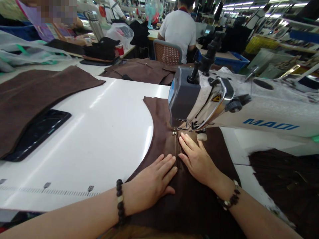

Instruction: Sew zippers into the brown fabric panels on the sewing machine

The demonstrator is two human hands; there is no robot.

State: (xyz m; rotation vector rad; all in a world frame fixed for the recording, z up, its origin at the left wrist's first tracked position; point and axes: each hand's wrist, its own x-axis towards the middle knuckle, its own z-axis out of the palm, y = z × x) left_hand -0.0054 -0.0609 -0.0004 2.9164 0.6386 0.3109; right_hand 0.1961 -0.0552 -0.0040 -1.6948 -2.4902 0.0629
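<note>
A dark brown fabric piece point(159, 132) lies on the white table point(99, 132) under the head of a white sewing machine point(249, 113). A zipper point(177, 149) runs down its middle toward the needle point(177, 127). My left hand point(152, 181) lies flat on the fabric just left of the zipper, fingers stretched out. My right hand point(196, 157) lies flat to the right of the zipper, fingertips close to the presser foot. Both wrists wear bead bracelets.
A second brown fabric piece point(32, 96) covers the table's left side, over a dark inset panel point(37, 132). More brown pieces point(139, 69) lie at the back. A person in a white shirt point(178, 30) sits beyond. Dark fabric point(286, 179) lies at the right.
</note>
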